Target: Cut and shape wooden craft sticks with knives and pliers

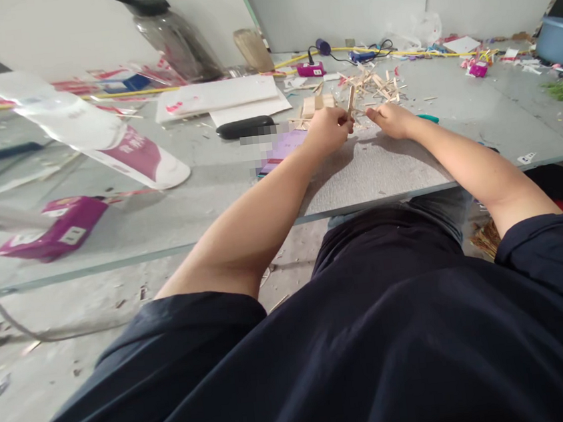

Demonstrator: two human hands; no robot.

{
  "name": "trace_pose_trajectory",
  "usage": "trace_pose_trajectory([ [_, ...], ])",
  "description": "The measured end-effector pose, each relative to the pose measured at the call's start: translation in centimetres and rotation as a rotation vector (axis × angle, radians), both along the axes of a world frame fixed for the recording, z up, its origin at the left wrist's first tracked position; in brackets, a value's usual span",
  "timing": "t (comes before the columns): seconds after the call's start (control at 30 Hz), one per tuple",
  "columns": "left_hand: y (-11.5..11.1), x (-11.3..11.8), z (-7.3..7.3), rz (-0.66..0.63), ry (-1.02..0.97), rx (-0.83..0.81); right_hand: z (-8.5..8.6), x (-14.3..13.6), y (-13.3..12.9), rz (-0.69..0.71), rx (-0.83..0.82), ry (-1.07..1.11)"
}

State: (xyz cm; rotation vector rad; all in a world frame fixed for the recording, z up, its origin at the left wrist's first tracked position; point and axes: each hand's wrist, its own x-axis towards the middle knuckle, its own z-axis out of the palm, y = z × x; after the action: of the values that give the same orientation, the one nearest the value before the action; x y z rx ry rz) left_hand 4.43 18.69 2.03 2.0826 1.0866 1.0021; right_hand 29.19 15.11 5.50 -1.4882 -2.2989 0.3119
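Observation:
My left hand (329, 129) is closed on a thin wooden stick (351, 103), which points upward from the fingertips. To the right of it, my right hand (393, 121) has its fingers pressed together; anything in its pinch is too small to make out. The two hands are a short gap apart above a grey textured mat (358, 176) at the table's front edge. Behind them lies a loose pile of wooden sticks (379, 85), beside a pale wooden block (318, 104). A purple printed item (282, 149) lies partly under my left forearm.
A black case (245, 128) and white sheets (224, 96) lie left of my hands. Farther left are a white-and-pink package (103, 139), a purple tape dispenser (56, 228) and a bottle (176, 41). A blue basin (561, 40) stands far right.

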Motion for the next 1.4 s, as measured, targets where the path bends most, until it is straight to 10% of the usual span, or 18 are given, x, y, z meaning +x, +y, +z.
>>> trace_pose_trajectory([
  [1.4, -2.7, 1.3, 1.8, 0.020, -0.205, -0.438, 0.6, 0.0, -0.7, -0.088, 0.052, -0.184],
])
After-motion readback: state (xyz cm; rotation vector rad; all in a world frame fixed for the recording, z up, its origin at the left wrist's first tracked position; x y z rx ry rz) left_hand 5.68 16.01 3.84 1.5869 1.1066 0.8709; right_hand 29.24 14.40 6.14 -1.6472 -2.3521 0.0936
